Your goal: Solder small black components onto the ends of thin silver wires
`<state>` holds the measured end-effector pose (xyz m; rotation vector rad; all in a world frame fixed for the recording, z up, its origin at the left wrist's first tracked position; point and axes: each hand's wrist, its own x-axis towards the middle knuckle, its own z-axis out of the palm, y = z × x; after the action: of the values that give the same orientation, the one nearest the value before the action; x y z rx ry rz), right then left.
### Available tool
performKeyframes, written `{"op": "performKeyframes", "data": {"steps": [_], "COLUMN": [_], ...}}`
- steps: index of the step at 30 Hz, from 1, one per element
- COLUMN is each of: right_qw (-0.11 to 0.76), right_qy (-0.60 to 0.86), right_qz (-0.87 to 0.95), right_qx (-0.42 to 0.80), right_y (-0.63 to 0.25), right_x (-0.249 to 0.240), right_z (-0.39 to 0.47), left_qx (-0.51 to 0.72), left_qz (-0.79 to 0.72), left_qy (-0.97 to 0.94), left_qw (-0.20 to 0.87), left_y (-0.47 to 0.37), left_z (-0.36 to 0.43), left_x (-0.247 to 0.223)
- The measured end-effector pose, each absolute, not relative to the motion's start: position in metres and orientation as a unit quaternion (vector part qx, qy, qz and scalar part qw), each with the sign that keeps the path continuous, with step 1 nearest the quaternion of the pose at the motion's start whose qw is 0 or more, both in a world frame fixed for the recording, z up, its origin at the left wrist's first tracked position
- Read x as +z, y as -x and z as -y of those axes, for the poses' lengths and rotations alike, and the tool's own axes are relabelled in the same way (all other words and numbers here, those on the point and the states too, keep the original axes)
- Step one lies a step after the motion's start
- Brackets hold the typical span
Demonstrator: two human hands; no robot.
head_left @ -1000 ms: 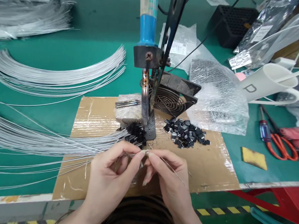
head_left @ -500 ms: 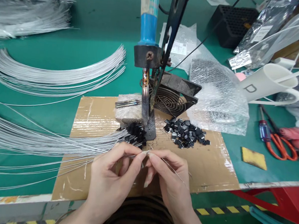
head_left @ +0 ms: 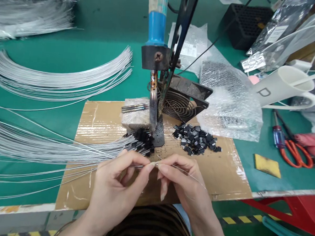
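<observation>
My left hand (head_left: pixel 121 187) pinches a thin grey wire between thumb and forefinger, over the front of the cardboard (head_left: pixel 223 172). Its fingertips almost meet those of my right hand (head_left: pixel 183 180), which pinches a fine wire strand running back across its fingers. The tiny part between the fingertips is too small to make out. Left of my hands lies a bundle of grey wires (head_left: pixel 64 151), whose ends reach black pieces (head_left: pixel 142 140) below the soldering iron (head_left: pixel 152 96). A pile of small black components (head_left: pixel 197 139) lies behind my right hand.
Beyond the cardboard stands a small fan (head_left: pixel 183 101). Bubble wrap (head_left: pixel 230 101), a white mug (head_left: pixel 284 86), orange-handled scissors (head_left: pixel 296 155) and a yellow sponge (head_left: pixel 267 165) are on the right. Another wire bundle (head_left: pixel 63 83) lies at the left; a metal arm holds the iron upright.
My right hand has shifted slightly right and turned, its lower fingers moving right. The fine strand now lies flatter. My left hand keeps nearly the same place and pinch.
</observation>
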<state>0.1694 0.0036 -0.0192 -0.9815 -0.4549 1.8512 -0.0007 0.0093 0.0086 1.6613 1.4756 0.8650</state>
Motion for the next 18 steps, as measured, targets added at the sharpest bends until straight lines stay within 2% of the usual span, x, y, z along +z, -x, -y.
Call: {"op": "performKeyframes", "data": {"steps": [18], "right_qw": [0.576], "right_qy": [0.388], "right_qz": [0.096], "right_qx": [0.713], "right_y": [-0.141], "right_x": [-0.023], "right_z": [0.010], "left_qx": [0.393], "left_qz": [-0.611], "left_qy": [-0.588], "left_qw": [0.355], "left_y": [-0.011], "left_z": [0.001], "left_x": [-0.006]}}
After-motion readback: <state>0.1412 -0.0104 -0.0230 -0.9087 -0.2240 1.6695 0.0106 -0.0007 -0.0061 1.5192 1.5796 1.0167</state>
